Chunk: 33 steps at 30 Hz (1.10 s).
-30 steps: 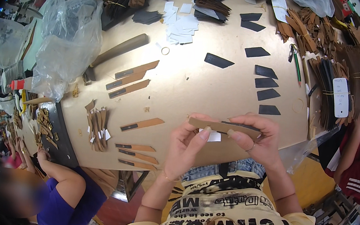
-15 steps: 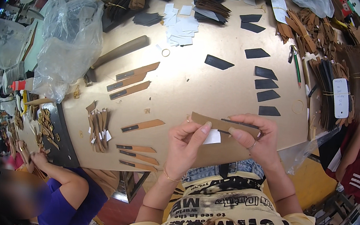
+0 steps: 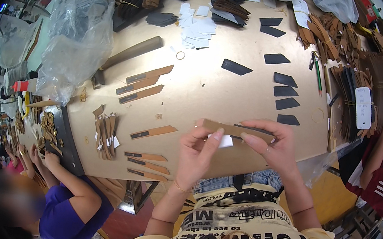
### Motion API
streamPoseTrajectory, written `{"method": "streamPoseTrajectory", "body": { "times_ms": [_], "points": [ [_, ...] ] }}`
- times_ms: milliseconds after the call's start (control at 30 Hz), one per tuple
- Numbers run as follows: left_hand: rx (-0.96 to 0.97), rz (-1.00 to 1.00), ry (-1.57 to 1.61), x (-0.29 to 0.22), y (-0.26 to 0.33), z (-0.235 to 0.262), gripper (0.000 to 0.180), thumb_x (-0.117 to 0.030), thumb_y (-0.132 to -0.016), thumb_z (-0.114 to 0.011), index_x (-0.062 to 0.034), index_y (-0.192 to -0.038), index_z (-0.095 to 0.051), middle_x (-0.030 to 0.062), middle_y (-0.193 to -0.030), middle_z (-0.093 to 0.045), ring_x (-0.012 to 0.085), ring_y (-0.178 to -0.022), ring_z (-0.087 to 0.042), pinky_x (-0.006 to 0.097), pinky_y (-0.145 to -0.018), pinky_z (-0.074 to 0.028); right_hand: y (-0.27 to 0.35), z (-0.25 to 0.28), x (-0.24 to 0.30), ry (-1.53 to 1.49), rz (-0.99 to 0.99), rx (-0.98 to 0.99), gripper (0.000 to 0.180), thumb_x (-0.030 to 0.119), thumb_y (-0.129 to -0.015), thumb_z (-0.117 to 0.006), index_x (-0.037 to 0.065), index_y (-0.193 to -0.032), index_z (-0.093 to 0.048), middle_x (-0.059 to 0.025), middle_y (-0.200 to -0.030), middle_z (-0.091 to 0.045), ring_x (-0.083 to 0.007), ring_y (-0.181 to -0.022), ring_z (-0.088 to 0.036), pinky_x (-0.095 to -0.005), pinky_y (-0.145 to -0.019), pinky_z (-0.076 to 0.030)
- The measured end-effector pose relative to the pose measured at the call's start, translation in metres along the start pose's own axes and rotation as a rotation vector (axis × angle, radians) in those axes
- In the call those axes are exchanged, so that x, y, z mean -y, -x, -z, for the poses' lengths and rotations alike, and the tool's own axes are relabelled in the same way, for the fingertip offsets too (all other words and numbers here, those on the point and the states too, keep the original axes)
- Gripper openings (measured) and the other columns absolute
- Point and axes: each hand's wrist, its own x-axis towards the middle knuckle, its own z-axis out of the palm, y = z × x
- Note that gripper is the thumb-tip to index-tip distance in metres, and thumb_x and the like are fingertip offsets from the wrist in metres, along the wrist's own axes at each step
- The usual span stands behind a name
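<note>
Over the near edge of the table, a brown leather strip [image 3: 221, 127] is stretched between my two hands. My left hand [image 3: 198, 156] pinches its left end, thumb on top, and a small white paper slip [image 3: 225, 142] pokes out below that thumb. At the other end my right hand [image 3: 276, 146] grips the strip with its thumb over it. A black leather piece [image 3: 244, 126] lies against the strip's back, mostly hidden by the strip and fingers. Beyond my hands, several loose black slant-cut pieces [image 3: 287, 103] form a rough column.
Brown strips with black ends [image 3: 154, 133] and a small bundle of strips [image 3: 107, 133] lie to the left. Farther off are white paper slips [image 3: 196, 34], a hammer handle [image 3: 132, 52] and a plastic bag [image 3: 75, 33]. Banded leather stacks [image 3: 346, 102] line the right. Co-workers sit at both sides.
My hands stay in nearly the same place on the strip. The white slip shows at a slightly different angle, and the black piece peeks out below the strip. The left co-worker's hands have moved.
</note>
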Motion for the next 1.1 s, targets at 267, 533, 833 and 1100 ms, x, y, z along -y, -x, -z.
{"method": "streamPoseTrajectory", "body": {
  "times_ms": [267,533,833,1100],
  "points": [
    [-0.176,-0.167,-0.833,0.001,-0.016,0.034,0.016,-0.008,-0.088,-0.072,-0.0004,-0.102,-0.073,0.0087,-0.093,-0.061,0.0156,-0.077,-0.061,0.027,-0.067,-0.048,-0.047,-0.009,-0.004,0.836,0.218,0.002,0.037,0.013,-0.088,-0.069,0.004,-0.122,-0.057,-0.0152,-0.082,-0.068,-0.0322,-0.07,-0.066,-0.0393,-0.068,-0.052],
    [-0.231,-0.393,-0.925,0.018,-0.023,0.024,0.022,-0.009,-0.085,-0.075,-0.0032,-0.106,-0.074,0.008,-0.094,-0.061,0.0169,-0.073,-0.058,0.028,-0.065,-0.047,-0.05,-0.013,-0.008,0.907,0.18,-0.04,0.033,0.014,-0.087,-0.069,0.007,-0.114,-0.052,-0.0164,-0.078,-0.067,-0.0369,-0.072,-0.067,-0.0455,-0.066,-0.05],
    [-0.218,-0.392,-1.032,0.029,-0.03,0.019,0.024,-0.01,-0.086,-0.076,-0.003,-0.108,-0.073,0.012,-0.103,-0.06,0.0181,-0.074,-0.062,0.03,-0.062,-0.05,-0.052,-0.013,-0.005,0.88,0.144,-0.051,0.03,0.014,-0.084,-0.072,0.009,-0.108,-0.055,-0.0137,-0.082,-0.065,-0.0348,-0.076,-0.065,-0.0435,-0.067,-0.049],
    [-0.134,-0.379,-1.004,0.025,-0.033,0.022,0.014,-0.007,-0.087,-0.07,-0.0018,-0.099,-0.067,0.0132,-0.1,-0.06,0.0296,-0.085,-0.062,0.039,-0.072,-0.05,-0.033,-0.039,-0.022,1.007,0.506,-0.137,0.028,0.01,-0.082,-0.074,0.001,-0.107,-0.065,-0.0138,-0.103,-0.058,-0.0302,-0.086,-0.061,-0.0397,-0.074,-0.051]
  ]
}}
